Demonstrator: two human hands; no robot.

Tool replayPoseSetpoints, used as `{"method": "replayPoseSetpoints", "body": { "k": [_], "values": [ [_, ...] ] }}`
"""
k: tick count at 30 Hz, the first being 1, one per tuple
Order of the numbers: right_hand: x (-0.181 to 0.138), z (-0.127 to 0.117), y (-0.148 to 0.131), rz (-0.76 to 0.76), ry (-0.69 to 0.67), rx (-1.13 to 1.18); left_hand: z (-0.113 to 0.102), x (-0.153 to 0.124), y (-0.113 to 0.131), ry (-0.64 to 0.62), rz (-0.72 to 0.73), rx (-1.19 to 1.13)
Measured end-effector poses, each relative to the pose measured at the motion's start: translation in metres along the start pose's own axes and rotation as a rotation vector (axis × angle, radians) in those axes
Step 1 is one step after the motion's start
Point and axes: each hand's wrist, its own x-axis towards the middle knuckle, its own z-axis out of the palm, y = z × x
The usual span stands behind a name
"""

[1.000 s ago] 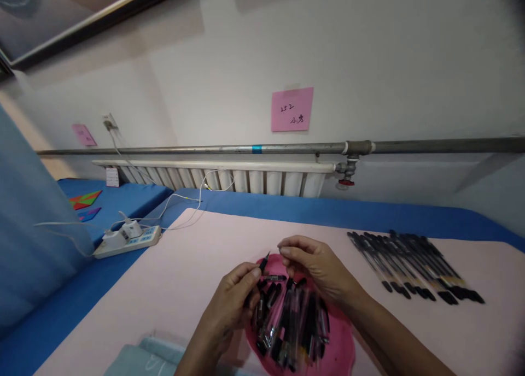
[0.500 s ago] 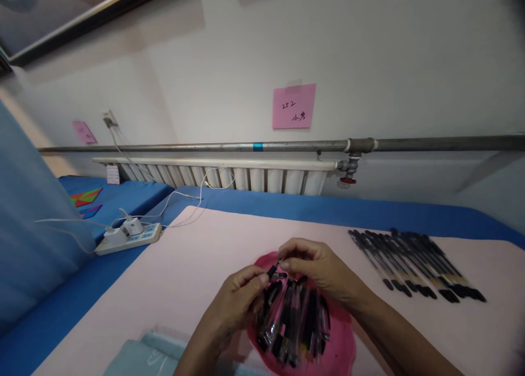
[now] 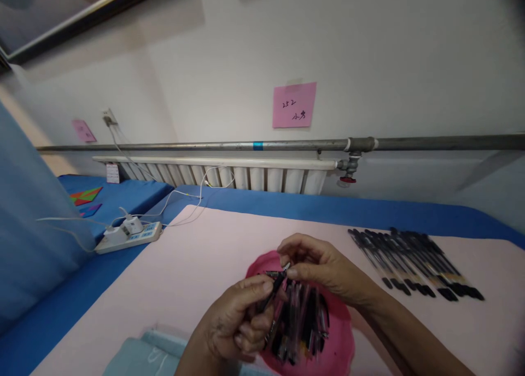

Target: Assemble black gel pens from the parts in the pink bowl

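My left hand [image 3: 246, 316] is closed round a black pen part [image 3: 274, 289], tilted up and to the right. At its upper end, a small shiny pen part [image 3: 286, 268] is pinched in the fingertips of my right hand [image 3: 322, 264]. Whether the two pieces are joined I cannot tell. Both hands are over a pink basin [image 3: 343, 346], and my left hand covers part of its left side. Inside lie many loose pen parts [image 3: 301, 321], clear tubes and black pieces among them, slightly blurred.
A row of pens with black ends [image 3: 414, 264] lies on the pink sheet [image 3: 197, 266] at right. Light blue cloth [image 3: 141, 357] is at the front left. A power strip [image 3: 139, 236] with plugs and white cords rests on the blue surface, near a blue curtain [image 3: 36, 228].
My left hand has turned and closed further round the black pen part, which now stands steeper and further right. My right hand remains at its upper end, raised slightly.
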Motion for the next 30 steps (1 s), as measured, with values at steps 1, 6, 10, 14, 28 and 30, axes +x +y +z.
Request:
{"method": "replayPoseSetpoints", "body": {
  "k": [1,6,10,14,28,30],
  "values": [
    [-0.001,0.0,-0.003,0.009,-0.015,-0.015,-0.001,0.0,0.0,-0.048,-0.01,-0.014],
    [-0.008,0.001,-0.024,0.003,-0.013,-0.24,-0.001,0.001,0.0,-0.113,-0.046,-0.012],
    [-0.012,0.005,-0.031,0.005,0.002,-0.345,0.003,0.0,0.001,-0.067,-0.048,0.026],
    [-0.01,0.009,-0.028,0.03,0.079,-0.248,0.005,-0.001,0.0,-0.028,0.011,0.015],
    [0.0,0.032,0.0,0.147,0.236,0.224,0.009,0.002,-0.001,0.051,0.191,-0.04],
    [0.0,0.033,-0.001,0.135,0.244,0.209,0.01,0.003,-0.001,0.061,0.202,-0.042]
  ]
}}
